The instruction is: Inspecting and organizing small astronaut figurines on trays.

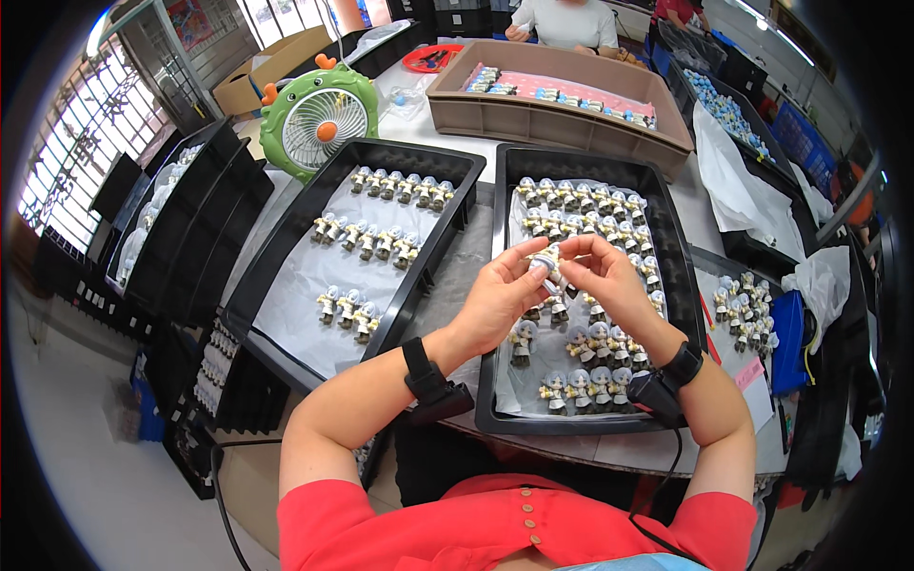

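Between both hands, above the right-hand black tray (487, 381), is one small figurine (546, 264) with white and gold parts. My left hand (499, 297) pinches it from the left with thumb and fingers. From the other side my right hand (609, 282) has its thumb and fingertips closed on it. My fingers cover part of the figurine. Rows of similar pale-haired figurines (578, 388) stand on white paper in the tray below. The left-hand black tray (276, 247) holds three shorter rows of figurines (358, 238) on white paper.
A green animal-shaped fan (328, 124) stands behind the left tray. Beyond the trays is a brown crate (562, 119) with more figurines. Loose figurines (745, 312) lie at the right, near a blue container (787, 343). Stacked black trays (205, 224) stand left; a person (571, 24) sits opposite.
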Available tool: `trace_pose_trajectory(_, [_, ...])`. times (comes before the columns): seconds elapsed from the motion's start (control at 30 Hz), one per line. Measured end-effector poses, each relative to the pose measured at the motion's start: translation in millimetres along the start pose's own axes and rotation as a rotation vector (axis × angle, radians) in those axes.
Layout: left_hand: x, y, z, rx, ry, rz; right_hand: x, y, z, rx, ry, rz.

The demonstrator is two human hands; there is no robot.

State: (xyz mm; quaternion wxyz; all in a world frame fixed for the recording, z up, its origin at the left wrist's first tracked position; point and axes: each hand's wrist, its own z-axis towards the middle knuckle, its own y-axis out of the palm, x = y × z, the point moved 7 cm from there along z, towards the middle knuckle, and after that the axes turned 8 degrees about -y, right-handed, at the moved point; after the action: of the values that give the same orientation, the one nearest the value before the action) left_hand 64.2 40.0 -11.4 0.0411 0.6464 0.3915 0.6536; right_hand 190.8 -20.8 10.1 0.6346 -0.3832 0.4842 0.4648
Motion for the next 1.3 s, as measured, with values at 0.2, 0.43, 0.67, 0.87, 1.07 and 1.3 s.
trace_pose_trajectory(0.2, [1.3, -4.0, 0.5, 0.024, 0.048, -0.049, -16.8, 5.4, -3.0, -0.053, -0.088, -0.269])
trace_pose_trajectory(0.43, [0.8, -3.4, 1.1, -0.057, 0.020, -0.183, 2.3, 6.3, -4.9, -0.067, 0.097, 0.034])
trace_pose_trajectory(0.67, [2.2, 1.3, 0.7, -0.053, 0.019, -0.092, 12.3, 11.1, -6.4, -0.093, 0.142, 0.147])
trace_pose_trajectory(0.87, [0.6, 0.7, 1.0, -0.063, 0.008, -0.066, 10.9, 12.9, -6.1, -0.094, 0.120, 0.134])
trace_pose_trajectory(1.07, [-0.9, -0.3, 2.4, -0.075, 0.007, -0.057, 13.4, 12.5, -6.9, -0.088, 0.134, 0.128])
trace_pose_trajectory(1.3, [-2.3, -1.3, 3.6, -0.060, -0.016, -0.021, 16.9, 13.2, -6.5, -0.112, 0.131, 0.126])
